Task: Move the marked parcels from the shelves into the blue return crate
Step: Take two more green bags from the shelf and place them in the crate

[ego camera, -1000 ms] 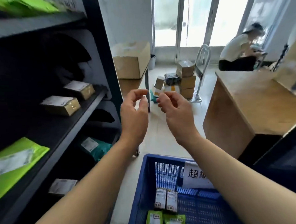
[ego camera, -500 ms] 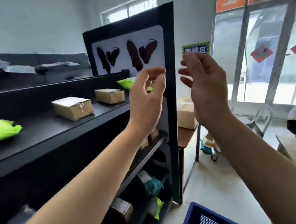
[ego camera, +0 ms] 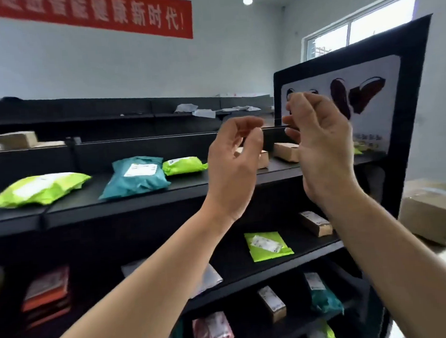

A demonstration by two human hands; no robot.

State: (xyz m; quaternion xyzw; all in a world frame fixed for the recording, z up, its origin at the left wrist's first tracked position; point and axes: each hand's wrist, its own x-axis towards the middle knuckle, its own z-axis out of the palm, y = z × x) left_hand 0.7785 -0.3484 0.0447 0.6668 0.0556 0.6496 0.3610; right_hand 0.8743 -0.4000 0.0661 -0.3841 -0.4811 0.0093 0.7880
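Both my hands are raised in front of the black shelving, holding nothing. My left hand (ego camera: 233, 165) has loosely curled fingers and hovers before the upper shelf (ego camera: 120, 201). My right hand (ego camera: 319, 148) is beside it, fingers also relaxed. On that shelf lie a lime bag (ego camera: 37, 189), a teal bag (ego camera: 137, 176), a smaller lime bag (ego camera: 183, 165) and two cardboard boxes (ego camera: 287, 151) partly hidden behind my hands. The blue crate is out of view.
Lower shelves hold a flat lime mailer (ego camera: 267, 245), a small brown box (ego camera: 315, 223), a teal bag (ego camera: 324, 298) and orange packs (ego camera: 46, 294). A black end panel (ego camera: 405, 123) closes the shelf on the right. A large carton (ego camera: 431, 220) sits beyond it.
My view has swung up and left from the crate and floor to the shelf face. Both hands stayed raised and empty, now in front of the upper shelf.
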